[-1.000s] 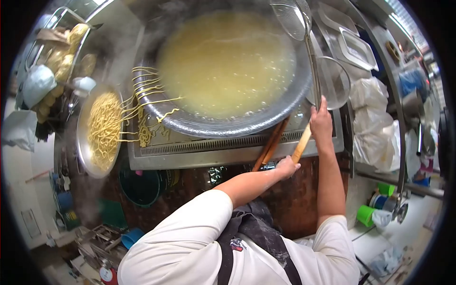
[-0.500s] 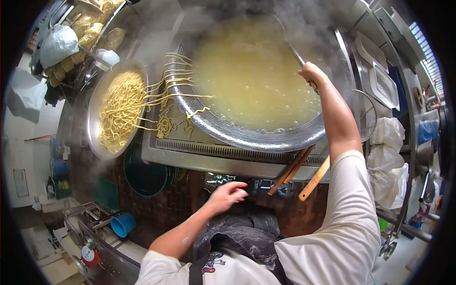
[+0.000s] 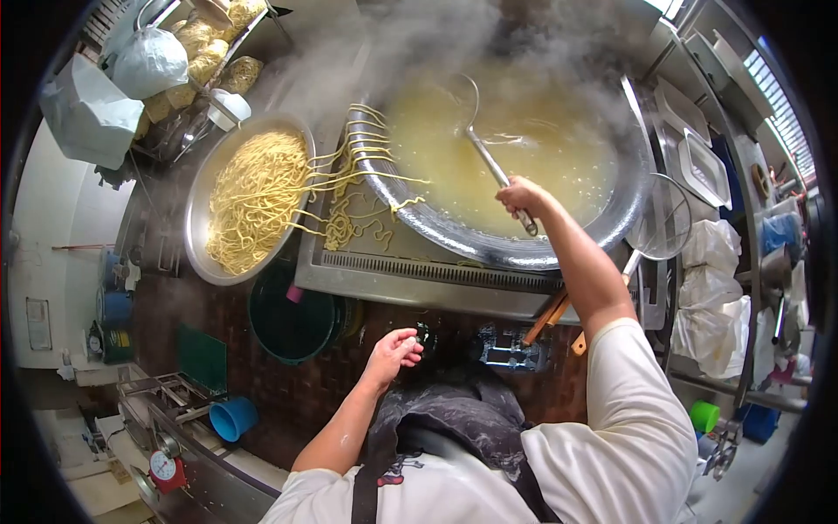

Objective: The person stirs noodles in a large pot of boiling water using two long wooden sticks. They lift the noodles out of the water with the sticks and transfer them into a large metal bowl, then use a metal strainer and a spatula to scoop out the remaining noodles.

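My right hand (image 3: pixel 524 196) grips the metal handle of a long-handled skimmer (image 3: pixel 491 162). Its round head lies mostly hidden in cloudy yellowish liquid (image 3: pixel 428 144), with only a thin curved rim showing. The liquid fills a very large wok (image 3: pixel 454 242), and steam rises from it. Noodle strands (image 3: pixel 367 150) hang over the wok's left rim. They stretch to a metal bowl (image 3: pixel 197 231) heaped with yellow noodles (image 3: pixel 253 201). In front of my apron (image 3: pixel 445 406), my left hand (image 3: pixel 394 356) hovers with fingers curled in and nothing visible in them.
A wire strainer (image 3: pixel 668 223) rests at the wok's right. Wooden handles (image 3: pixel 543 321) jut over the stove's front edge (image 3: pixel 419 293). Below the bowl stands a dark green bucket (image 3: pixel 292 323). A blue bucket (image 3: pixel 232 420) and a red scale (image 3: pixel 166 469) are lower left.
My right hand has drawn the skimmer leftward and nearer to me across the wok. The fingers of my left hand have curled in more. The whole view has shifted slightly.
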Available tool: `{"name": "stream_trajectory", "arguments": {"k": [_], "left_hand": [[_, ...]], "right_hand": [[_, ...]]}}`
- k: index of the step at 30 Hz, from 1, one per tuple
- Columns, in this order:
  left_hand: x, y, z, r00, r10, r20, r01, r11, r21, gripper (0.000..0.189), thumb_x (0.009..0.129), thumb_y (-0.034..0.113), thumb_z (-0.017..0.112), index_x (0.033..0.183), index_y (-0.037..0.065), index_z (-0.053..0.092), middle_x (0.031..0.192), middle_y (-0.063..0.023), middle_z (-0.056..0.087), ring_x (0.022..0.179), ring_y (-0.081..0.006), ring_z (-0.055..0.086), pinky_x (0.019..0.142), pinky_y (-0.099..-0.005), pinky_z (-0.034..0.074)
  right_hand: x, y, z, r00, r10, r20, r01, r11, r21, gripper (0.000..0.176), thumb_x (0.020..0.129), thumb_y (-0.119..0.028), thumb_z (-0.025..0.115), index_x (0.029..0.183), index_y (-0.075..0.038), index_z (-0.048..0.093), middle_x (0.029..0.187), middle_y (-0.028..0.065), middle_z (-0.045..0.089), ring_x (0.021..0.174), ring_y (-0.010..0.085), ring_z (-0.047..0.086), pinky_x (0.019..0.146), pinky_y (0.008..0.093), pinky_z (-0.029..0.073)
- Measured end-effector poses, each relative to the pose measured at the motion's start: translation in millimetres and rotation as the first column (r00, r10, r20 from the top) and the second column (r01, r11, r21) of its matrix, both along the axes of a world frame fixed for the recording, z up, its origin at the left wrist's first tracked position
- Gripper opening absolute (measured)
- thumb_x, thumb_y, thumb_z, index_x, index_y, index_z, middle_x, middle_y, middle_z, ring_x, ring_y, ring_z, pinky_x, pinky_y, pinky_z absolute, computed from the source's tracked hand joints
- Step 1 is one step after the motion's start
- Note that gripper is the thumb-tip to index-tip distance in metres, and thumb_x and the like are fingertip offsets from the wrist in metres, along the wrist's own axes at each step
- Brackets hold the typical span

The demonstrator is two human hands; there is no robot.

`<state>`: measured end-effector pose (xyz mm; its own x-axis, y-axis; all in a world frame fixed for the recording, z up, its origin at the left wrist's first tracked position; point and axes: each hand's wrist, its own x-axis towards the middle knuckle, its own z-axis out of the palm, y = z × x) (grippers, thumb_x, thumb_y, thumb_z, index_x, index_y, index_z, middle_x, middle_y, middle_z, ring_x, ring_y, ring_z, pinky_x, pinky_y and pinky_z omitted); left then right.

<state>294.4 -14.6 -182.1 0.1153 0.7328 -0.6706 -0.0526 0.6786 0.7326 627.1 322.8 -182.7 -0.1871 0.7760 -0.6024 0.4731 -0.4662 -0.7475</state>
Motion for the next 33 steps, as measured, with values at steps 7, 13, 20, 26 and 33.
{"name": "stream_trajectory", "arguments": {"k": [7,13,20,26,33], "left_hand": [[-54,-3,18,0.999,-0.040,-0.018,0.042,0.994,0.097,0.036,0.101,0.021,0.060,0.131,0.001,0.056,0.100,-0.0080,0.070,0.081,-0.0127,0.066,0.072,-0.0265,0.054],[-129,-35,27,1.000,-0.014,-0.015,0.016,0.988,0.156,0.034,0.102,0.021,0.060,0.131,0.002,0.056,0.099,-0.0076,0.070,0.081,-0.0130,0.066,0.072,-0.0260,0.054],[-194,-36,44,1.000,0.002,-0.016,0.002,0.978,0.210,0.033,0.102,0.021,0.059,0.130,0.002,0.057,0.099,-0.0070,0.070,0.080,-0.0123,0.066,0.073,-0.0264,0.054],[-183,9,62,0.984,-0.167,-0.057,0.176,0.957,0.230,0.034,0.100,0.023,0.063,0.127,0.003,0.060,0.096,-0.0049,0.070,0.079,-0.0116,0.065,0.071,-0.0260,0.053],[-179,-2,62,0.993,-0.108,-0.039,0.114,0.965,0.235,0.035,0.100,0.024,0.062,0.129,0.003,0.059,0.099,-0.0067,0.071,0.084,-0.0126,0.066,0.074,-0.0267,0.053]], "right_hand": [[-66,-92,32,0.946,-0.135,-0.294,0.113,0.989,-0.091,0.011,0.091,-0.008,0.063,0.086,-0.005,0.054,0.064,0.0010,0.051,0.049,0.0104,0.048,0.042,0.0304,0.044],[-134,-141,61,0.892,-0.228,-0.391,0.202,0.973,-0.107,0.014,0.092,-0.006,0.061,0.081,-0.006,0.051,0.063,0.0006,0.050,0.047,0.0096,0.048,0.041,0.0293,0.045],[-229,-195,95,0.919,-0.175,-0.353,0.211,0.975,0.068,0.013,0.091,-0.010,0.063,0.085,-0.005,0.052,0.064,0.0017,0.052,0.047,0.0112,0.051,0.038,0.0313,0.044],[-330,-215,96,0.958,0.056,0.282,-0.218,0.783,0.583,0.029,0.092,-0.017,0.062,0.109,0.005,0.053,0.089,0.0271,0.068,0.081,0.0430,0.069,0.073,0.0528,0.054],[-256,-161,65,0.916,-0.271,0.294,-0.040,0.669,0.742,0.034,0.100,-0.030,0.055,0.121,-0.003,0.057,0.084,0.0303,0.067,0.081,0.0453,0.068,0.074,0.0560,0.052]]}}
